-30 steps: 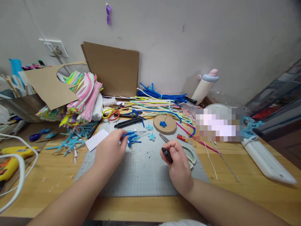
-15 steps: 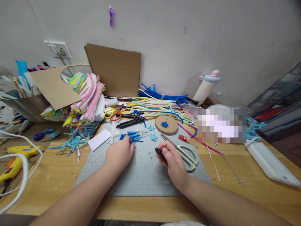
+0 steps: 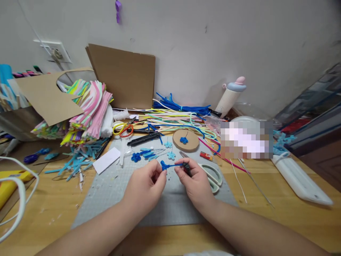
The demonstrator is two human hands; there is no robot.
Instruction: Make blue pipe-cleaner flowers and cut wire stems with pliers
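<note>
The left hand (image 3: pixel 147 183) has come off the blue pile (image 3: pixel 149 154) and now pinches a blue pipe-cleaner flower (image 3: pixel 164 166) at ten o'clock from the right hand (image 3: pixel 196 181), so the stem (image 3: pixel 174 165) sits by the small black tool (image 3: pixel 187 169) gripped there.

Worktop (image 3: pixel 64 193) is smooth wood, faintly glossy. Blue piece (image 3: pixel 164 166) looks fuzzy, matt; disc (image 3: pixel 193 146) matt cardboard; pale-handled scissors (image 3: pixel 219 176) metal and smooth plastic.

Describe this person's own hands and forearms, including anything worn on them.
The left hand and right hand are bare: no gloves or rings show. Both forearms are uncovered, with no sleeve, watch or bracelet in view. No markings can be made out.
</note>
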